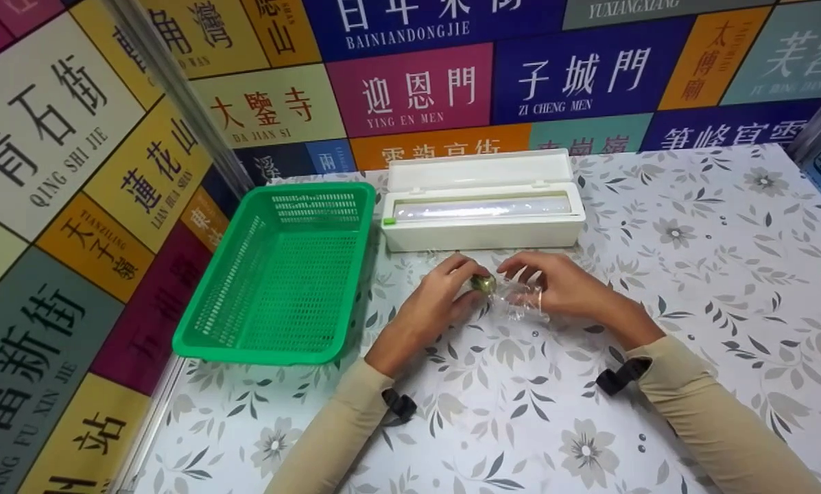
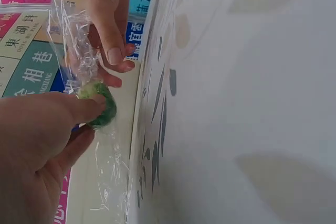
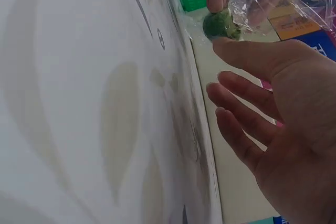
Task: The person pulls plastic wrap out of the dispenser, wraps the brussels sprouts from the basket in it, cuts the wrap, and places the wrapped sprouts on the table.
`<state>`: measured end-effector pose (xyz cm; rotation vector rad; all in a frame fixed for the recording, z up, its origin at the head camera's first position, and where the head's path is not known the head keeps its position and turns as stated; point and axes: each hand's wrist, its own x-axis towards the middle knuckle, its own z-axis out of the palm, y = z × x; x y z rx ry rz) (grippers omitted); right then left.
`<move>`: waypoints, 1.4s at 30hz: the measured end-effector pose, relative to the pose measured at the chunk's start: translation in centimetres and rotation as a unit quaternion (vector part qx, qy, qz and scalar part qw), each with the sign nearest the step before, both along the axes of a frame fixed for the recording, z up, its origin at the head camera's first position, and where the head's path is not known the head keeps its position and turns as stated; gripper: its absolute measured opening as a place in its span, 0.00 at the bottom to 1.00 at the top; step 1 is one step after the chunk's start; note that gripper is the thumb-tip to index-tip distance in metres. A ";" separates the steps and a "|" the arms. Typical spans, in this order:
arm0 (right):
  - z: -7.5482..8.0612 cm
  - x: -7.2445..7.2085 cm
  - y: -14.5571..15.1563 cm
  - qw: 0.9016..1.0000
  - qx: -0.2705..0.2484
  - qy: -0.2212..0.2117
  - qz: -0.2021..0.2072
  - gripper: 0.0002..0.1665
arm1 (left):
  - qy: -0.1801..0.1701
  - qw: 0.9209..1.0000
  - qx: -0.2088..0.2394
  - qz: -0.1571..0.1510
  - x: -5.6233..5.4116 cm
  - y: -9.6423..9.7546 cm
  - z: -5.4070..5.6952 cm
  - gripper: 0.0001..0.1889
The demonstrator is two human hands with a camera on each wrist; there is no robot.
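My left hand (image 1: 441,291) pinches a small round green piece of produce (image 2: 100,103) between thumb and fingers, over the patterned tablecloth. Crumpled clear cling film (image 2: 79,51) clings to the green piece and trails off it toward the right hand. Facing it from the other side is my right hand (image 1: 561,285), with its fingers apart and relaxed. In the right wrist view, the right thumb (image 3: 252,53) overlaps the lower edge of the green piece. Film drapes just beyond that thumb.
A white cling film box (image 1: 482,237) with its lid up stands just beyond the hands, a roll (image 1: 482,207) inside. Left of it sits a green plastic basket (image 1: 362,274). Printed wall panels (image 1: 410,89) border the table (image 1: 657,288) at the back and left.
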<state>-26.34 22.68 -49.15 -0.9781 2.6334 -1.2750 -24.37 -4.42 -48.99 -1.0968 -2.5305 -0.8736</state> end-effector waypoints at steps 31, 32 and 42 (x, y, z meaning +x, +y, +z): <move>-0.8 4.0 -2.3 0.992 -0.007 0.038 0.122 0.07 | -0.052 0.990 -0.026 -0.127 2.4 -2.0 -0.4 0.07; -0.7 4.1 -2.3 0.992 -0.002 0.030 0.120 0.09 | -0.054 0.990 -0.022 -0.125 2.4 -1.9 -0.5 0.06; -0.2 4.5 -2.5 0.994 0.015 0.009 0.104 0.09 | -0.087 0.988 -0.007 -0.124 2.4 -1.7 -0.7 0.08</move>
